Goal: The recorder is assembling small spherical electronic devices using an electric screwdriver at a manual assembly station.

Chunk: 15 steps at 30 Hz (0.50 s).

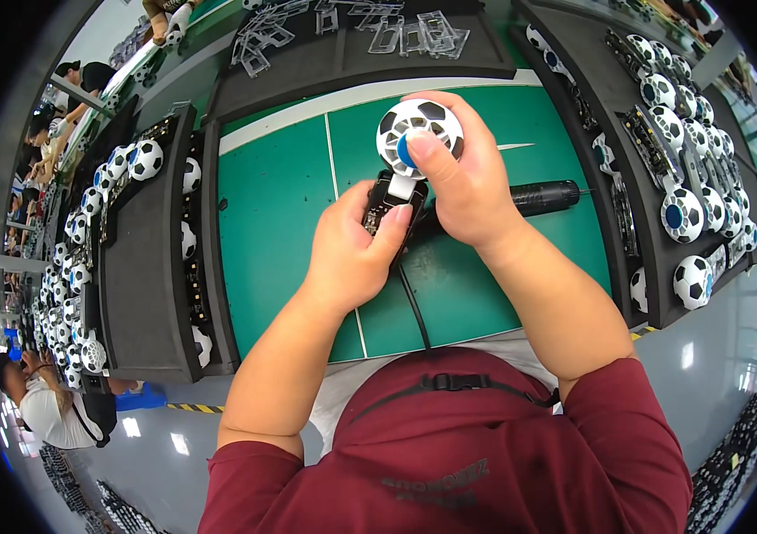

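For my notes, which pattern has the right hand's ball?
The ball is white with black patches (head view).

Way in lay at eight o'clock

From the football-patterned ball (420, 116), bare green worktop (272, 209) gave a hand room at eight, with a smaller gap beyond the right hand (463, 173) at three. A dark power tool (543, 198) blocked four, a cable (415, 307) six, a black tray (334, 68) twelve.

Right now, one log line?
left hand: holds black circuit board | right hand: holds soccer-patterned ball | electric screwdriver: on green mat
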### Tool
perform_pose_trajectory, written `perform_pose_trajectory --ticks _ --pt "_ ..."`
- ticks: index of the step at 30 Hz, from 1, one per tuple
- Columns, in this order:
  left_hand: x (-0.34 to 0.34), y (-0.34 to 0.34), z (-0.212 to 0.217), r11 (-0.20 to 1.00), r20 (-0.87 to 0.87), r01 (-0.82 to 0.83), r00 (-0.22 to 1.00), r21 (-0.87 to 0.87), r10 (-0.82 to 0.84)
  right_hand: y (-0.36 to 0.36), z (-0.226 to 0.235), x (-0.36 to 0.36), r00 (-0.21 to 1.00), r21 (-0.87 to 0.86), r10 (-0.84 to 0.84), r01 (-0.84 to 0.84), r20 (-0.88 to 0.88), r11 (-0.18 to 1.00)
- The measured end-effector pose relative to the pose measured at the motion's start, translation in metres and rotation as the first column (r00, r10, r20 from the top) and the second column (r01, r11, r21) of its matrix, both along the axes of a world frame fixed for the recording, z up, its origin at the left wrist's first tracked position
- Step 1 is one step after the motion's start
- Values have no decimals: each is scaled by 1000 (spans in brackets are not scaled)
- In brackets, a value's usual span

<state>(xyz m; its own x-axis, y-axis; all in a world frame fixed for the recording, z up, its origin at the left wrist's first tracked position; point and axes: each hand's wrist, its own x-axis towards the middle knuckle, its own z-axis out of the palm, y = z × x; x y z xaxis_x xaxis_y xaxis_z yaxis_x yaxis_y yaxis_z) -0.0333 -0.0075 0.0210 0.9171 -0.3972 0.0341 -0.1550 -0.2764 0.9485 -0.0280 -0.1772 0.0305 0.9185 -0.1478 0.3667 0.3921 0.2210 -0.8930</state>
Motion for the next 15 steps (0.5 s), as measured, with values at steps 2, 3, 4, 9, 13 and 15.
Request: perform_pose_trajectory --ticks 2,3,4,9,13,15 --pt "0 3 -1 1000 20 -15 1000 11 15 3 -1 0 1000 -28 -18 18 5 999" --pt "0 4 -1 999 41 -29 999 20 28 4 -2 1 999 -58 -37 38 12 998" --pt "0 7 -1 998 64 -47 997 29 45 6 -2 3 998 -86 -53 55 22 995" --pt "0 -2 4 994 186 -10 982 111 -10 1 -3 -5 995 -72 -90 93 49 993" --pt "-3 4 4 998 108 70 992 -9 -68 7 -3 -13 988 -201 -100 122 116 972" --pt "-8 3 8 999 129 34 991 -14 -32 10 -1 -17 987 -214 -132 149 94 965"
